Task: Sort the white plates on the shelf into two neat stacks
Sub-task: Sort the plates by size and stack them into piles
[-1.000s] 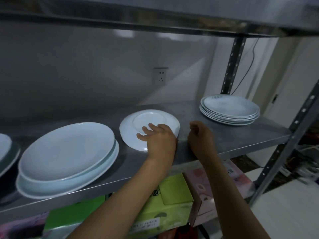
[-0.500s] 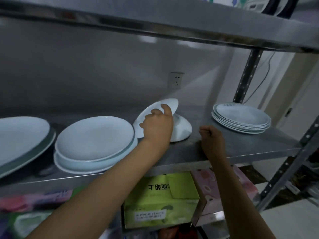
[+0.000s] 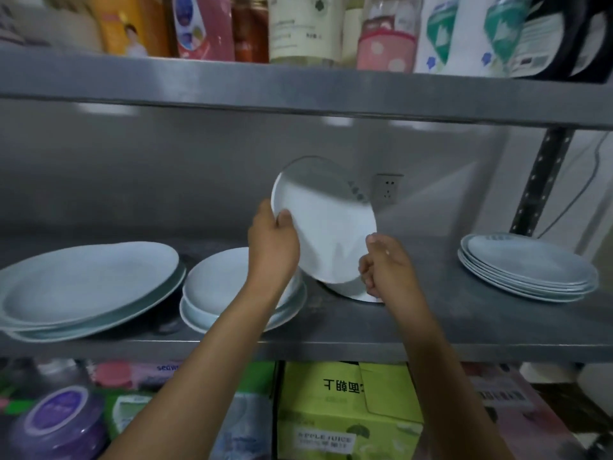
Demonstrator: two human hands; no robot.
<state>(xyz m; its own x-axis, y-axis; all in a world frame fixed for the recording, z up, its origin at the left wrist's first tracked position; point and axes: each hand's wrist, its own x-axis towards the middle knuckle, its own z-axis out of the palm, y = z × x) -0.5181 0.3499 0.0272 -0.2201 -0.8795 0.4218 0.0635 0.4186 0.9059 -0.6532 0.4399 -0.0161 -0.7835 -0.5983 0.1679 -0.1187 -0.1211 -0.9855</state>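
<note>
Grey metal shelf [image 3: 414, 330] before us, we tilt a white plate [image 3: 326, 227] above another [image 3: 356, 292], our left hand [image 3: 273, 242] gripping its rim and our right hand [image 3: 386, 265] curled shut at its lower edge, holding nothing we can make out, so it could slip and chip the stacks [image 3: 527, 270] nearby.

We see left hand [image 3: 272, 242] gripping tilted white plate [image 3: 326, 227] above shelf [image 3: 414, 323] (right hand [image 3: 386, 268] curled beside lower rim), stack [image 3: 527, 270] right.
</note>
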